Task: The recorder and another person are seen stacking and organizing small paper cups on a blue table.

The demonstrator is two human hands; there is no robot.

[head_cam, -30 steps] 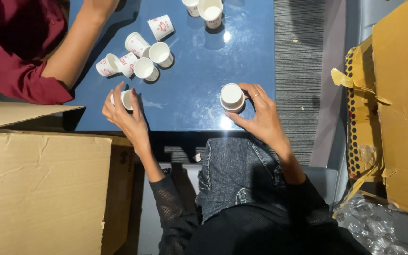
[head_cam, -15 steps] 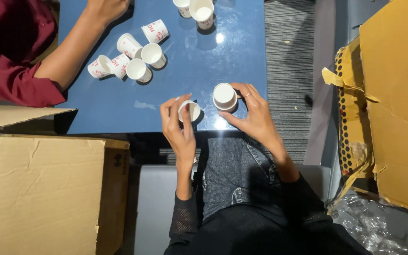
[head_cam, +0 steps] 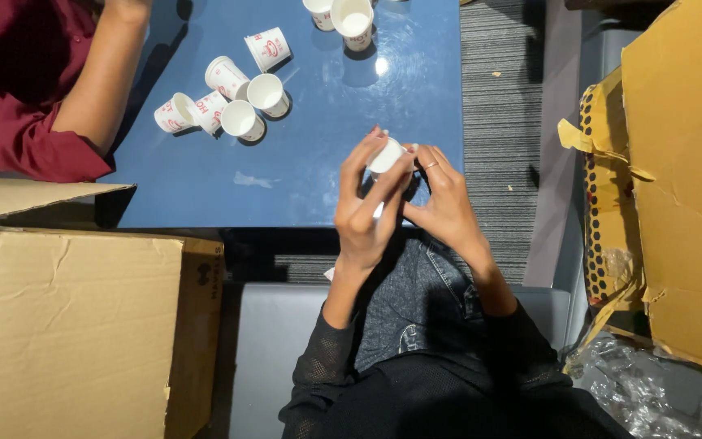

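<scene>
while both the left hand [head_cam: 365, 207] and the right hand [head_cam: 440, 199] pinch a small white paper cup [head_cam: 385, 156] between them above the blue table's [head_cam: 302, 179] near edge, six more cups [head_cam: 237, 89] lie loose farther back, apparently not yet gathered.

It looks like an office or stockroom corner used for unpacking. A glossy blue table [head_cam: 205, 187] lies under the hands, grey ribbed carpet [head_cam: 501, 106] to their right, and large brown cardboard cartons [head_cam: 67, 325] stand open on both sides.
</scene>
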